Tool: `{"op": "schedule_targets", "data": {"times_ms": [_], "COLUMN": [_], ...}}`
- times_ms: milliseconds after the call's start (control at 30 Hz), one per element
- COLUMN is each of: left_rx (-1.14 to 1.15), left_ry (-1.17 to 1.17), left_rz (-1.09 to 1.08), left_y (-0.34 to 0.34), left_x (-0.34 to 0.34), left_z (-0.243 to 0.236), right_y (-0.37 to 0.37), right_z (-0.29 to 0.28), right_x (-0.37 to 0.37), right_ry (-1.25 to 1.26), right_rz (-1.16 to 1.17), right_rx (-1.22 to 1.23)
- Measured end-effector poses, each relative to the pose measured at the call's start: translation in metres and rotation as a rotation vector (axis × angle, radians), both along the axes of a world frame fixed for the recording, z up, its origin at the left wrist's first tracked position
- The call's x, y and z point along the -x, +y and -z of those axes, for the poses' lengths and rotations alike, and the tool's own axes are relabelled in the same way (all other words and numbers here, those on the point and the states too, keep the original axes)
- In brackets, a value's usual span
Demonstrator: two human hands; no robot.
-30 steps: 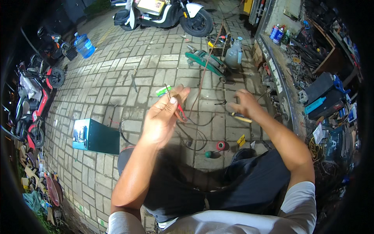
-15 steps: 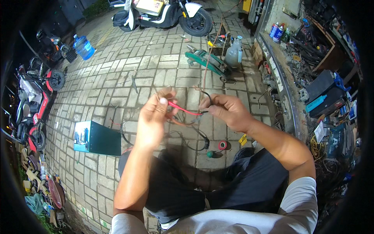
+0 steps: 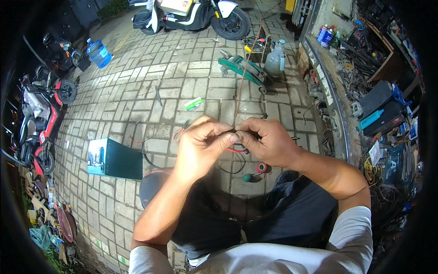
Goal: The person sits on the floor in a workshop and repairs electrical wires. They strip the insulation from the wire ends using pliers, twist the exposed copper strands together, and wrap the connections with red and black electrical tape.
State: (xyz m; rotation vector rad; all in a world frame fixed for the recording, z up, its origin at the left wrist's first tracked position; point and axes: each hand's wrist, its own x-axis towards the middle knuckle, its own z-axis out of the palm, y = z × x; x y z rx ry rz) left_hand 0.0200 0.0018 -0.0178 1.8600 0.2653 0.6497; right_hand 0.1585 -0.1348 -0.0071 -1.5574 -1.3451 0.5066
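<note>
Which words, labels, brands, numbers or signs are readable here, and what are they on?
No text is quoted here.
Small green-and-white rectangular packet: print too small to read.
Dark green box with a pale picture panel: too small to read.
Blue-and-white cylindrical spray cans: labels too small and blurred.
Dark teal case at right: a pale mark, not copied.
Thin red wire near the left bare hand and right bare hand: no lettering visible.
</note>
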Motion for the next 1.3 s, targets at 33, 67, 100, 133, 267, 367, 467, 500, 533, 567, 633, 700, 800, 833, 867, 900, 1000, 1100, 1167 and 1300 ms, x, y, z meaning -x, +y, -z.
{"op": "schedule_targets", "data": {"times_ms": [33, 67, 100, 133, 267, 367, 467, 500, 533, 567, 633, 700, 800, 833, 867, 900, 1000, 1100, 1167, 1300], "left_rx": [-0.026, -0.052, -0.101, -0.069, 0.098, 0.447, 0.877, 0.958, 1.043, 0.971, 0.89, 0.799, 0.658, 0.671, 0.685, 0.653, 0.581, 0.63, 0.633, 0.716], "left_ry": [-0.035, -0.07, -0.063, -0.062, -0.044, -0.05, -0.29, -0.33, -0.367, -0.329, -0.297, -0.158, -0.038, -0.017, 0.004, -0.014, -0.045, -0.061, -0.068, -0.116], "left_rz": [0.004, 0.008, -0.033, -0.027, -0.007, 0.05, 0.27, 0.302, 0.353, 0.304, 0.261, 0.138, 0.092, 0.124, 0.156, 0.154, 0.125, 0.063, 0.097, 0.091], "left_y": [0.001, 0.002, 0.002, 0.001, 0.001, -0.002, 0.007, 0.009, 0.012, 0.011, 0.011, 0.009, -0.005, -0.006, -0.006, -0.006, -0.007, -0.012, -0.008, -0.008], "left_x": [-0.001, -0.002, -0.001, 0.001, -0.001, 0.0, 0.002, 0.001, 0.003, 0.004, 0.004, 0.003, 0.0, -0.001, -0.002, -0.003, -0.005, -0.006, -0.006, -0.006], "left_z": [0.002, 0.004, 0.006, 0.007, 0.011, 0.009, 0.006, 0.009, 0.008, 0.008, 0.009, 0.012, 0.003, 0.004, 0.006, 0.01, 0.017, 0.013, 0.016, 0.014], "right_y": [0.0, 0.0, 0.0, -0.001, 0.0, -0.001, 0.0, -0.001, -0.002, -0.001, -0.002, -0.002, -0.003, -0.003, -0.001, 0.0, 0.003, 0.003, 0.002, 0.002], "right_z": [0.002, 0.003, 0.001, 0.0, 0.002, 0.002, -0.005, -0.008, -0.009, -0.009, -0.005, -0.002, 0.004, 0.005, 0.006, 0.007, 0.014, 0.013, 0.015, 0.014], "right_x": [-0.002, -0.005, -0.006, -0.006, -0.012, -0.018, -0.024, -0.025, -0.025, -0.024, -0.025, -0.026, -0.024, -0.021, -0.019, -0.015, -0.007, -0.003, -0.003, -0.001], "right_ry": [-0.006, -0.012, 0.131, 0.191, 0.398, 0.731, 1.065, 1.109, 1.154, 1.177, 1.183, 1.176, 1.108, 1.072, 1.036, 0.998, 0.933, 0.838, 0.809, 0.742], "right_rz": [-0.008, -0.016, -0.014, -0.042, -0.091, -0.049, -0.039, -0.049, -0.059, -0.031, -0.014, 0.023, 0.05, 0.058, 0.065, 0.069, 0.056, 0.076, 0.056, 0.02], "right_rx": [0.008, 0.016, 0.095, 0.087, 0.096, 0.155, 0.083, 0.078, 0.072, 0.063, 0.037, 0.021, 0.037, 0.048, 0.06, 0.07, 0.094, 0.113, 0.112, 0.132]}}
